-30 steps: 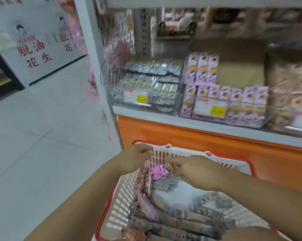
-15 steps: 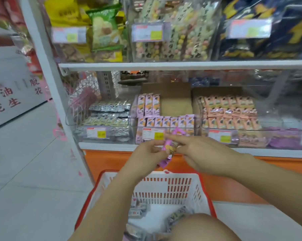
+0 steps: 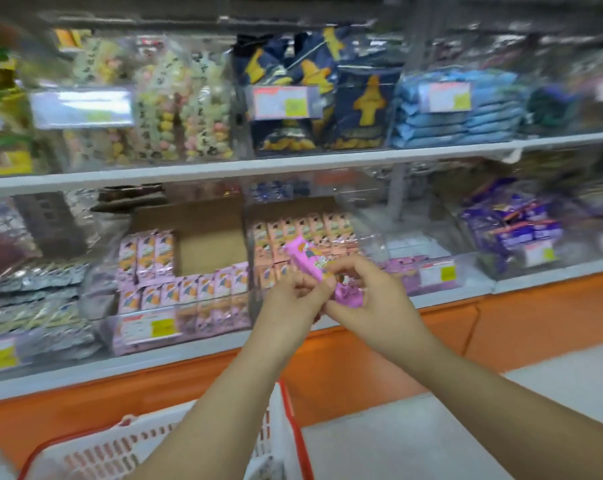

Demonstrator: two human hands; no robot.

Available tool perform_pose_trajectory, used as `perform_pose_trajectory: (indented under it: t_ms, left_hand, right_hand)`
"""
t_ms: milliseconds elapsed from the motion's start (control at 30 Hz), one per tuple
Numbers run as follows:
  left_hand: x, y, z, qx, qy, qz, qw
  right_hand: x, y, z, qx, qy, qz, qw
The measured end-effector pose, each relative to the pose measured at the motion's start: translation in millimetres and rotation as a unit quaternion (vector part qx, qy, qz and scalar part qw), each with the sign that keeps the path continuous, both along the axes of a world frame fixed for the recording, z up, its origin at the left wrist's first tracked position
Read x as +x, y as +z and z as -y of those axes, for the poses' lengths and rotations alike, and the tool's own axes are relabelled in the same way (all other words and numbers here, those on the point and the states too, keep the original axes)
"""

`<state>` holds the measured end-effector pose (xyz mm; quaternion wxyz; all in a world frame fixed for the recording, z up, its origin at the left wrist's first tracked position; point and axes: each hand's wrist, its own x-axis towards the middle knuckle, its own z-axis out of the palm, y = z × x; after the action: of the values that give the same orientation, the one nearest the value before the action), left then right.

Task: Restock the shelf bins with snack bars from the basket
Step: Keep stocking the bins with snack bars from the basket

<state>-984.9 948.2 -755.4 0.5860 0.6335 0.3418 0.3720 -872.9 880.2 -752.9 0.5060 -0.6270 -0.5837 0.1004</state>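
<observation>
Head-worn view, facing nearby shelf

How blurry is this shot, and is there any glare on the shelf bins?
Head view: motion blur smears the upper bags and makes the tag unreadable; left hand, right hand and bar are sharpest; head view also shows pale glare on the clear bin front, under even light.

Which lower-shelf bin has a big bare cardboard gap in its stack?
The bin of pale pink bars, left of the peach ones: its top row fills only the left side, leaving brown cardboard bare.
</observation>
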Motion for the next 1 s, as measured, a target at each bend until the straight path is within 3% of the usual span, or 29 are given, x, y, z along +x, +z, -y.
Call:
perform_pose_trajectory:
  t_ms: [200,333,467,633,867,1000]
  left_hand:
    - [54.2,3.7,-15.8,0.205,-0.020,-0.139,0.969]
    - [69.0,-8.7,-58.7,0.360,0.036,-0.333,0.871]
    - [85.0,-18.0,-93.0,0.404,0.017,-0.476,0.782]
    - [94.4,-33.8,-106.6,0.367,-0.011,-0.506,0.780]
    - [94.3,-40.4,-110.9,0.374,-0.006,-0.508,0.776]
    - [94.3,-42.7,-113.2,0.378,-0.003,-0.505,0.776]
  right_hand:
    - [75.5,-15.1,-3.1,0.031,-0.119,-0.031,0.992]
    - [125.4,-13.0,-17.1,0.029,-0.197,-0.042,0.979]
    - [175.1,-7.7,-61.0,-0.079,-0.275,0.010,0.958]
    - [207.4,-15.3,-121.7,-0.197,-0.287,0.093,0.933]
    - [233.8,-33.8,-181.4,-0.289,-0.276,0.070,0.914]
    - [236.3,-41.1,-192.3,-0.357,-0.216,0.076,0.906]
